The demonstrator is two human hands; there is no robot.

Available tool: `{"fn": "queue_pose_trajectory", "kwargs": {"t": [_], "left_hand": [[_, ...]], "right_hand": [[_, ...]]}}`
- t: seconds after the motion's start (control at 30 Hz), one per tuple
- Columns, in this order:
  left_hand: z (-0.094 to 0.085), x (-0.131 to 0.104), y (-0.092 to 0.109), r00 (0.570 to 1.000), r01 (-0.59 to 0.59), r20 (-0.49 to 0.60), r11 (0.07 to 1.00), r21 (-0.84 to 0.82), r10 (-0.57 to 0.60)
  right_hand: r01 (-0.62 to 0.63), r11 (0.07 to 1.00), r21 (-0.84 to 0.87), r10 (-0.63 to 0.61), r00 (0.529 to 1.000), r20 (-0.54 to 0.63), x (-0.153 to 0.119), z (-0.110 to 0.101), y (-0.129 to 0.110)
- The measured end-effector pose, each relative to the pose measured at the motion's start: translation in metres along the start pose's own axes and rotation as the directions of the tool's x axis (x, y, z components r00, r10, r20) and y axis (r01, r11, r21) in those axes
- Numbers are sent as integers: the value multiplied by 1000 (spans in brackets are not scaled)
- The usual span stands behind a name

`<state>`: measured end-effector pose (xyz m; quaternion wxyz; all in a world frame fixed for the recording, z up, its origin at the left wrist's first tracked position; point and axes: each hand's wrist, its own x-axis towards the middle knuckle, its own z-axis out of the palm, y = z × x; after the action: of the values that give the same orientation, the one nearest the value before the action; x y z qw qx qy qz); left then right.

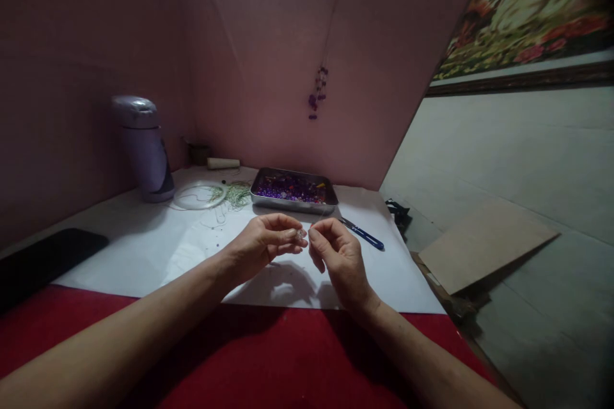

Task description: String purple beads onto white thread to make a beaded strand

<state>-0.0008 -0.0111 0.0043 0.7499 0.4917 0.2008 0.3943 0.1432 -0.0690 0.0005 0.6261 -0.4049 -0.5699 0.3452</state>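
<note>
lying at far left, a flat black object (52,259) overlaps the edge of a white sheet (134,268) on a red surface (268,358). next stands a purple bottle (144,163), beside a white ring (178,197) and tangled green thread (237,195); a pale spool (223,163) lies behind them. the person's left hand (263,239) pinches a small clear beaded piece (300,234) between thumb and fingers, above the sheet and in front of a metal tray (292,208) of purple beads (283,190). the right hand (338,249) is just beside the piece, thumb and forefinger brought together; whether they grip a thread cannot be told. a slim blue tool (367,238) lies further right.
</note>
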Motion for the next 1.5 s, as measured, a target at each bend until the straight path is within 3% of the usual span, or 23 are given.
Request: {"fn": "queue_pose_trajectory", "kwargs": {"t": [0.33, 0.5, 0.8, 1.0, 1.13, 1.27, 1.5], "left_hand": [[3, 0, 2, 1000, 12, -21, 999, -33, -13], [4, -1, 2, 999, 38, -26, 998, -50, -39], [3, -1, 1, 999, -9, -30, 1000, 16, 10], [2, -1, -1, 1000, -26, 0, 1000, 11, 26], [5, -3, 0, 1000, -17, 0, 999, -34, 17], [4, -2, 0, 999, 20, -39, 999, -48, -22], [1, -1, 0, 994, -31, -104, 991, -131, 17]], "right_hand": [[40, 998, -42, -41, 999, -18, -1, -1, 0], [146, 974, -176, -156, 987, -46, -3, -2, 0], [366, 870, -330, -363, 929, 72, -9, -3, -1], [340, 923, -183, -336, 940, 53, -11, 2, -6], [257, 960, -112, -262, 964, -42, -10, 2, -4], [191, 964, -186, -213, 972, -104, -9, 1, 0], [273, 861, -430, -281, 959, 46, -10, 3, 0]]}}
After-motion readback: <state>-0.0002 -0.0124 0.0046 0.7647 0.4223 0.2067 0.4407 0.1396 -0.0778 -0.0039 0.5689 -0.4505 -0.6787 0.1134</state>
